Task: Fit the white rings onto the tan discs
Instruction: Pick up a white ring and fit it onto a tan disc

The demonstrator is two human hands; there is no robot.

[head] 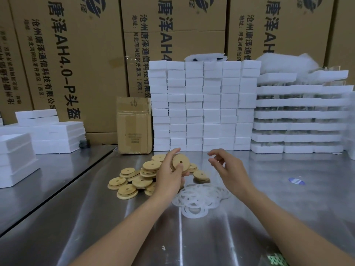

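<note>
Far left, low stacks of white foam blocks sit on the steel table, with big printed cartons lined up as a wall behind them. Moving in, here is the loose heap of tan discs, each with a small hole in the middle. Some lie flat, some overlap, and a few are doubled up. Just behind the heap a small cardboard box stands upright against the cartons.

Now the left hand, raised over the right side of the heap. It grips a tan disc on edge, tilted so its face with the centre hole points at the camera. The thumb is pressed on the lower face and the fingers are curled round behind. The disc is off the table and held above the pile.

Below, between the two forearms, the white rings lie flat on the steel in a thin, translucent, overlapping tangle, just beside the nearest discs.

The right hand hovers level with the held disc and a little apart from it, with its fingers curled and thumb and forefinger drawn close together. Whether a ring is pinched there, I cannot tell — the rings are too see-through to pick out.

Behind the hands rises a neat wall of small white foam boxes. To the right of it are wider white trays, layered with clear parts between them. Out on the bare steel there is a blue sticker.
</note>
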